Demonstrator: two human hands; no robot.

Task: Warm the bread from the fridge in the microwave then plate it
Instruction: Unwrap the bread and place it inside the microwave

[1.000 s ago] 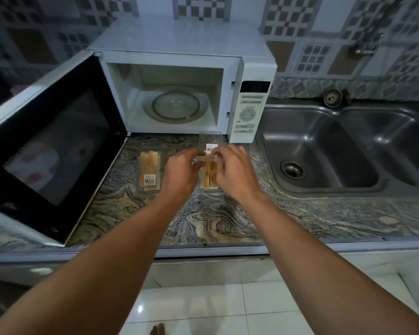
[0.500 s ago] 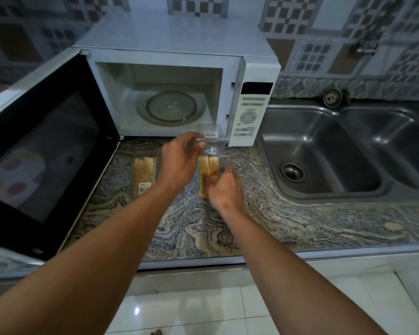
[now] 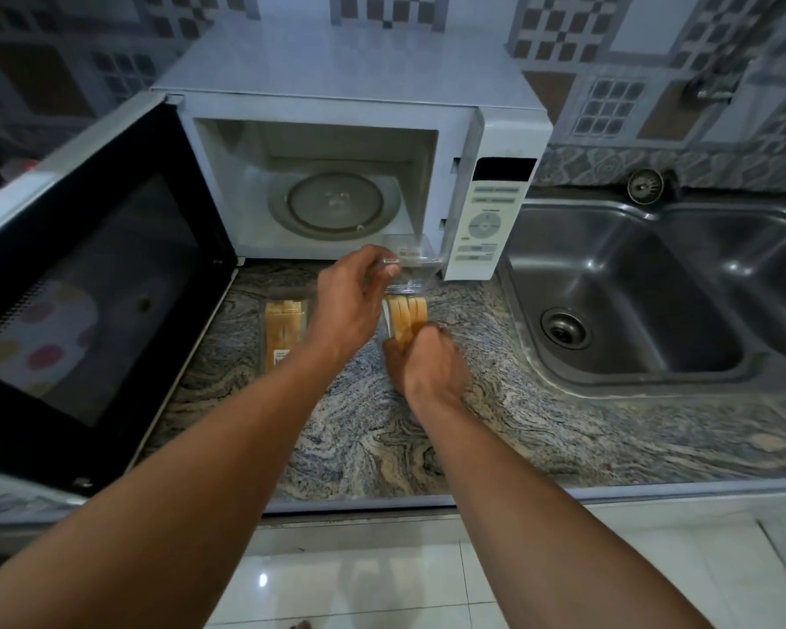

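A white microwave [image 3: 495, 143] stands on the marble counter [image 3: 382, 438] with its door [image 3: 87, 283] swung wide to the left and its glass turntable [image 3: 334, 202] bare. In front of it my left hand [image 3: 350, 301] holds up the clear lid of a plastic bread pack [image 3: 411, 265]. My right hand [image 3: 427, 360] grips the near end of the bread slices [image 3: 407, 313] standing in that pack. A second, closed pack of bread [image 3: 282, 329] lies on the counter just left of my left hand.
A double steel sink [image 3: 654, 301] fills the counter to the right, with a tap [image 3: 713, 88] on the tiled wall above it. The open door takes up the counter's left side. White floor tiles lie below the counter edge.
My right hand has left the lid and dropped to the near end of the slices. My left hand has lifted the clear lid up and back. The view has moved closer to the microwave.
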